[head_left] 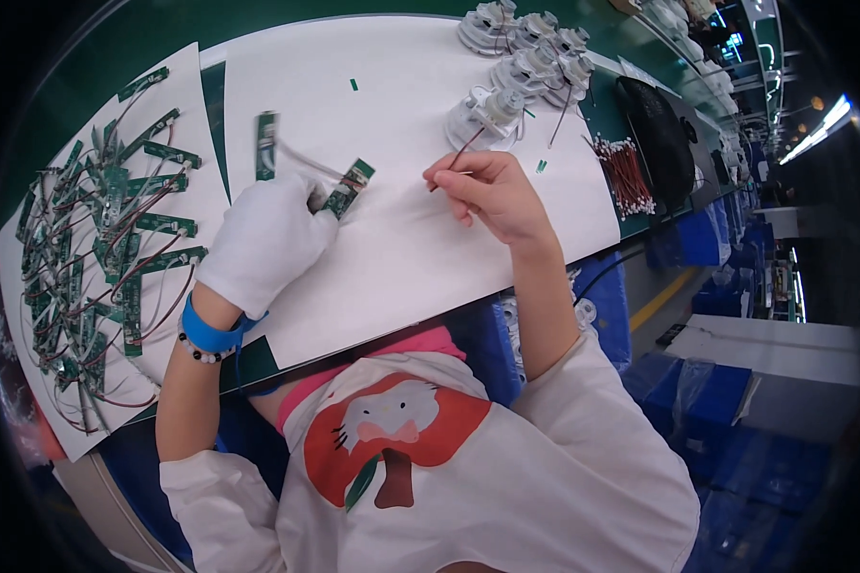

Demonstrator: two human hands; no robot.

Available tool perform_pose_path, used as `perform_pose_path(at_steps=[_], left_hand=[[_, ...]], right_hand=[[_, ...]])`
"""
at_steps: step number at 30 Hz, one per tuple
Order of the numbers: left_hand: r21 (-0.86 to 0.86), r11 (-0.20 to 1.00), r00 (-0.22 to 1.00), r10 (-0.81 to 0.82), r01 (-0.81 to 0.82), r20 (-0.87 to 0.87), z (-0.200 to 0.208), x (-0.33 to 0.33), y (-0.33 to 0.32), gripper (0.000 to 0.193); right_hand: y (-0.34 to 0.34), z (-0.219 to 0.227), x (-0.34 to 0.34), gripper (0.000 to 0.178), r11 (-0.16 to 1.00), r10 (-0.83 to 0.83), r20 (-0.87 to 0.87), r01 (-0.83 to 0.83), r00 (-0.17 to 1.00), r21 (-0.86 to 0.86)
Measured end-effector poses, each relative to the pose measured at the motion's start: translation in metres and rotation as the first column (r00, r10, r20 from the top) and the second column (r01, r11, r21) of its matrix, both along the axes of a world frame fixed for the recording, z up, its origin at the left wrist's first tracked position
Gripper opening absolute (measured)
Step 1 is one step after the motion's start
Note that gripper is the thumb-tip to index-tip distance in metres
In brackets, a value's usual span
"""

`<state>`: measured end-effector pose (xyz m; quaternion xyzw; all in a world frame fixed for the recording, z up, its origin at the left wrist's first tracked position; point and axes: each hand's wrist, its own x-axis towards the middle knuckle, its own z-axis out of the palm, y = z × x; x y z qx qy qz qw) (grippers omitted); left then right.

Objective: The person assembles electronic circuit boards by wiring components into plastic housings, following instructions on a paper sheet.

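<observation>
My left hand [272, 239], in a white glove with a blue band at the wrist, is closed around a small green circuit board [351, 188] that sticks out past the fingertips. A pale cable links it to a second green board strip [266, 151] just beyond the knuckles. My bare right hand [492, 196] pinches the end of a thin dark red wire [464, 149]. That wire runs up to a round white plastic assembly [479, 118] standing right behind the hand. The exact wire tip is hidden between thumb and forefinger.
Many green boards with tangled wires [115, 239] cover the left white sheet. Several more white assemblies [535, 67] stand at the far right. A bundle of red wires with white connectors [625, 177] lies near a black object [655, 143]. Small green scraps [354, 85] dot the white work sheet [401, 258].
</observation>
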<state>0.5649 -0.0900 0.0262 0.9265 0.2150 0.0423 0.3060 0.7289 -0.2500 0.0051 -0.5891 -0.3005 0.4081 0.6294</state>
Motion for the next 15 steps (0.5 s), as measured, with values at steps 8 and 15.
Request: perform_pose_path(at_steps=[8,15], left_hand=[[-0.797,0.587,0.990,0.098,-0.143,-0.105,-0.011,0.005,-0.003,0.014],[-0.816,0.565,0.990,0.125,-0.123,-0.063,-0.011,0.004,-0.006,0.015]], right_hand=[[0.016,-0.016,-0.031,0.010,0.985,-0.058,-0.174,0.085,0.983,0.152],[0.021,-0.022,-0.039,0.009,0.966,-0.251,0.089,0.244,0.964,0.084]])
